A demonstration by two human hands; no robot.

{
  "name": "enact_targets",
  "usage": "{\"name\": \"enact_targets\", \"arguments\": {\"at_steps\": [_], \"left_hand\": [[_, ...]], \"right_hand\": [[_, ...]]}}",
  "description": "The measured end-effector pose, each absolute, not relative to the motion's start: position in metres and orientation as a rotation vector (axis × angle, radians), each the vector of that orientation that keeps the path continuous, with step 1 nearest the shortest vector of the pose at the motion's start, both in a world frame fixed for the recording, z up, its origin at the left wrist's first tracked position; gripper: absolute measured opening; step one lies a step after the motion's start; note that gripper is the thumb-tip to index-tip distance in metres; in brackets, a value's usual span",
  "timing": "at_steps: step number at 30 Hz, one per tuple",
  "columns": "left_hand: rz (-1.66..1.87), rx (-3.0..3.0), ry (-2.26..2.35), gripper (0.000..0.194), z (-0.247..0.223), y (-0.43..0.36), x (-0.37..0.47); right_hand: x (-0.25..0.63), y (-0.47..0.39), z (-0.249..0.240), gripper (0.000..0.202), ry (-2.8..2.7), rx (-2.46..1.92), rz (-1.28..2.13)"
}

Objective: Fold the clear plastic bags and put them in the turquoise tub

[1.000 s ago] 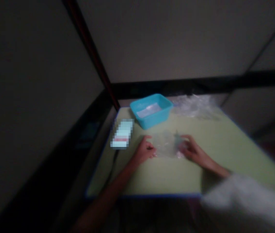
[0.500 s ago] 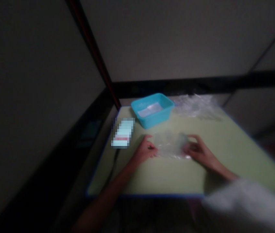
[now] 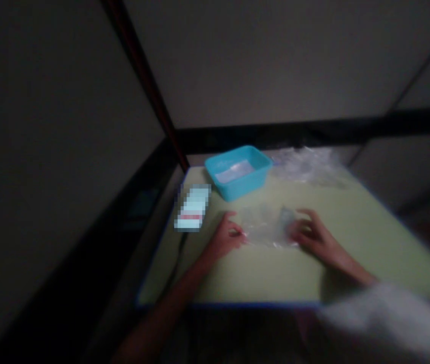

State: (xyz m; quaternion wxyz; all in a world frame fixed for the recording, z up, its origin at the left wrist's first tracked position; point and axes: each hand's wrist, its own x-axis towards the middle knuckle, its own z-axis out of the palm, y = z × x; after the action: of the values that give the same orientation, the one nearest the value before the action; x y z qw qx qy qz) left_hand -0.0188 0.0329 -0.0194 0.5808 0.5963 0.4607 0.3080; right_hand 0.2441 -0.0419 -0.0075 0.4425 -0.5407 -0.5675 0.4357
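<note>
A clear, thin plastic bag [image 3: 262, 227] lies flat on the table between my hands. My left hand [image 3: 227, 235] pinches its left edge, thumb and fingertips closed together. At the other end, the curled fingers of my right hand [image 3: 313, 237] are closed on the bag's right side. A darker grey-green patch [image 3: 286, 218] shows beside the right fingertips; whether it is folded plastic or a flat thing in the bag I cannot tell, as it is blurred.
A turquoise plastic basket [image 3: 245, 187] holding white sheets stands at the back of the pale yellow table [image 3: 260, 283]. Crumpled clear plastic [image 3: 307, 164] lies at back right. A blurred-out phone-like object [image 3: 194, 207] with a dark cable [image 3: 179, 258] lies at left.
The grey-green patch by my right fingers looks narrower and more upright. My right hand has shifted very slightly; my left hand keeps its hold on the bag.
</note>
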Motion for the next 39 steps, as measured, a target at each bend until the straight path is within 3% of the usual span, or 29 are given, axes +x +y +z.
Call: {"name": "enact_targets", "arguments": {"at_steps": [4, 6, 9, 15, 28, 31, 36, 39], "left_hand": [[0.872, 1.702, 1.240, 0.050, -0.011, 0.016, -0.024], [0.897, 2.045, 1.231, 0.045, -0.005, 0.006, -0.020], [0.595, 2.568, 0.961, 0.053, 0.000, -0.006, -0.009], [0.119, 2.803, 0.920, 0.073, -0.010, -0.008, -0.014], [0.166, 2.790, 0.941, 0.074, -0.012, -0.010, -0.016], [0.195, 2.795, 0.904, 0.071, -0.014, -0.008, -0.021], [0.301, 2.777, 0.847, 0.055, -0.011, -0.005, -0.025], [0.398, 2.750, 0.834, 0.044, -0.010, -0.005, -0.022]], "right_hand": [[0.249, -0.060, 0.001, 0.038, -1.762, -1.482, 0.537], [0.241, -0.068, 0.002, 0.045, -2.060, -1.476, 0.301], [0.226, -0.073, -0.008, 0.070, -2.425, -1.383, 0.119], [0.224, -0.074, -0.027, 0.084, -2.582, -1.361, 0.050], [0.238, -0.069, -0.022, 0.084, -2.583, -1.351, 0.081], [0.247, -0.068, -0.015, 0.078, -2.570, -1.340, 0.090], [0.261, -0.065, -0.002, 0.035, -2.532, -1.270, 0.070], [0.265, -0.063, -0.001, 0.026, -2.568, -1.158, -0.003]]}}
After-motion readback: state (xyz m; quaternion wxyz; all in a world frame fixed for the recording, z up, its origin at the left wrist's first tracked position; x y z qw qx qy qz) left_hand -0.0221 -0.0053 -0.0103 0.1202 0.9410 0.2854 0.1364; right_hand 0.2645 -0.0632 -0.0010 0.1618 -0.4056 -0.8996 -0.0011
